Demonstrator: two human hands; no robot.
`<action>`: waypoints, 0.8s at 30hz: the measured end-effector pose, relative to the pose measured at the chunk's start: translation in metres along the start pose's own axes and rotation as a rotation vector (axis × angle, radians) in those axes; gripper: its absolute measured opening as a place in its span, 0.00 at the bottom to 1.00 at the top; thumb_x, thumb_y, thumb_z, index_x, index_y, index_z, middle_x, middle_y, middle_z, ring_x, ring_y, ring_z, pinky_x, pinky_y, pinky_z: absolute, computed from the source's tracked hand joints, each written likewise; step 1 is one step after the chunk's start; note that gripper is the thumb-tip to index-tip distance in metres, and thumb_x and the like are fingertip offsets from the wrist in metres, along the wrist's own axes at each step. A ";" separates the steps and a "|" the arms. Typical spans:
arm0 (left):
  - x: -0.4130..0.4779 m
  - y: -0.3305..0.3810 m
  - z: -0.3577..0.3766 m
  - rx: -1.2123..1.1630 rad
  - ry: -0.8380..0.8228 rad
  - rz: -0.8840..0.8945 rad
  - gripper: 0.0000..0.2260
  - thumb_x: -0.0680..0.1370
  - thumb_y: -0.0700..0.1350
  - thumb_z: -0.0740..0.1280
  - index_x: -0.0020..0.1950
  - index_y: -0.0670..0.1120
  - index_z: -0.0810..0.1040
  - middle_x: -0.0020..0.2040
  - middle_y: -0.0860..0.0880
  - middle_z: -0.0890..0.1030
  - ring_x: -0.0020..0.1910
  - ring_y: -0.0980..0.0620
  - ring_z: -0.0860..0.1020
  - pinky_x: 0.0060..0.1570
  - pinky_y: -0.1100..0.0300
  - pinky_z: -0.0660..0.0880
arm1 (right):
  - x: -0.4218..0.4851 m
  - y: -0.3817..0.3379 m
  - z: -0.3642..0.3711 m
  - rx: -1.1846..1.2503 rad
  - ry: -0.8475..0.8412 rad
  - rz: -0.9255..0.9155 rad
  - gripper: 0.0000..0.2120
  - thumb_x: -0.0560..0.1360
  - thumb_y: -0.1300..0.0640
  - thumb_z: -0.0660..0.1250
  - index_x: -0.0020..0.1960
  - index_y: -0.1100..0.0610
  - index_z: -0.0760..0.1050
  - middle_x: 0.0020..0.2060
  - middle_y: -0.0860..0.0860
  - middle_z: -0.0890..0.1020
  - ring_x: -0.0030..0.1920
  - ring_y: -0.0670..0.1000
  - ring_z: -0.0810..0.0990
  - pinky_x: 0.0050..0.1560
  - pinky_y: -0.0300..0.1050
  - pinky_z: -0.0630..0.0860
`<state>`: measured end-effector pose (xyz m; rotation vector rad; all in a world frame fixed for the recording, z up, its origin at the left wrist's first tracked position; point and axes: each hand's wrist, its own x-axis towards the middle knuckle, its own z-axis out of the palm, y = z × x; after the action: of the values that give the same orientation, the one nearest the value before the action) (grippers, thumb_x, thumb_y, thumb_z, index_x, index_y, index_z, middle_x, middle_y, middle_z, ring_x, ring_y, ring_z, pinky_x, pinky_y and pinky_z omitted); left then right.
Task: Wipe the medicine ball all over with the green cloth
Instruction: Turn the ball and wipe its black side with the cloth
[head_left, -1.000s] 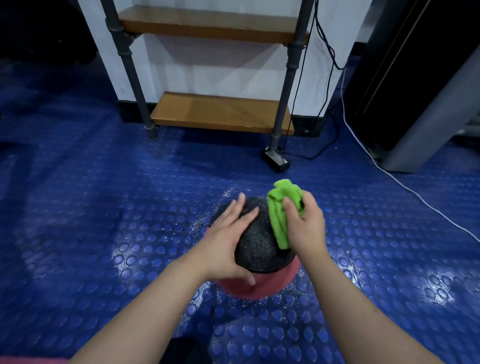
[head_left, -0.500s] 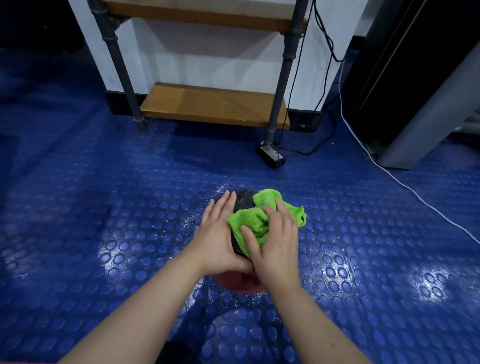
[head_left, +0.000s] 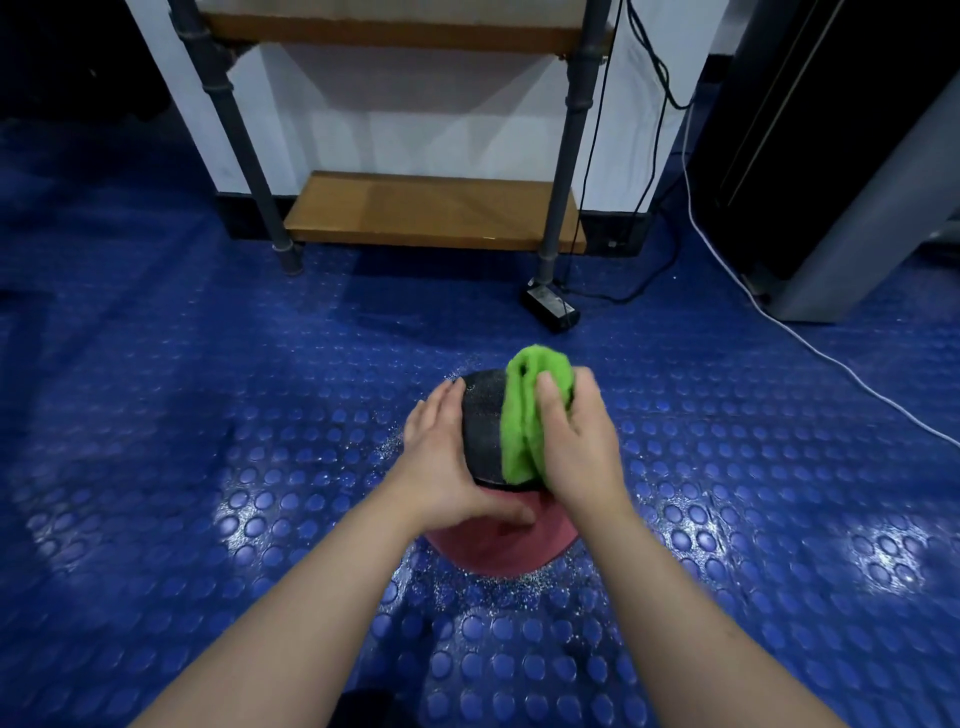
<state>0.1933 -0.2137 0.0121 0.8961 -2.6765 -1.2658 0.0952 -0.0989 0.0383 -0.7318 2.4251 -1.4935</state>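
Observation:
The medicine ball (head_left: 480, 431), black and rough on top and red below, rests on the blue studded floor just in front of me. My left hand (head_left: 441, 462) lies flat against its left side, thumb across the red part, steadying it. My right hand (head_left: 576, 441) presses the bunched green cloth (head_left: 524, 410) onto the ball's top right. The cloth drapes from the ball's far edge down toward me. The ball's right side is hidden by the cloth and hand.
A pipe-frame shelf with wooden boards (head_left: 431, 210) stands against the white wall ahead. A black power adapter (head_left: 550, 309) and cables lie by its right leg. A white cable (head_left: 810, 343) crosses the floor at right, near a dark cabinet (head_left: 831, 156). Fine specks dot the floor (head_left: 208, 467) around the ball.
My right hand has swept the cloth from the ball's top centre over to its right side, bunching it. The black top is uncovered again. My left hand stays on the ball.

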 end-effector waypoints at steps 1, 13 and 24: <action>0.002 0.000 0.002 0.012 0.002 0.014 0.71 0.46 0.69 0.75 0.81 0.51 0.45 0.80 0.57 0.44 0.79 0.53 0.42 0.78 0.52 0.47 | -0.006 0.002 0.005 -0.114 0.004 -0.045 0.19 0.74 0.37 0.60 0.50 0.53 0.68 0.48 0.49 0.78 0.53 0.53 0.76 0.56 0.55 0.72; -0.007 0.010 0.009 0.080 -0.007 0.014 0.68 0.48 0.70 0.71 0.80 0.54 0.40 0.78 0.64 0.41 0.78 0.54 0.40 0.75 0.39 0.55 | -0.016 0.025 0.013 -0.237 0.106 -0.213 0.20 0.73 0.44 0.68 0.54 0.58 0.71 0.56 0.53 0.77 0.58 0.54 0.72 0.59 0.50 0.70; -0.012 0.023 0.016 0.110 -0.010 0.001 0.70 0.49 0.70 0.78 0.80 0.54 0.39 0.78 0.64 0.39 0.78 0.53 0.39 0.75 0.38 0.55 | -0.011 0.030 -0.003 -0.144 0.152 -0.136 0.14 0.76 0.53 0.68 0.56 0.59 0.71 0.50 0.51 0.77 0.52 0.54 0.75 0.50 0.41 0.67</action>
<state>0.1878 -0.1849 0.0206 0.9023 -2.7775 -1.1359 0.0938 -0.0796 0.0124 -0.8565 2.6680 -1.4837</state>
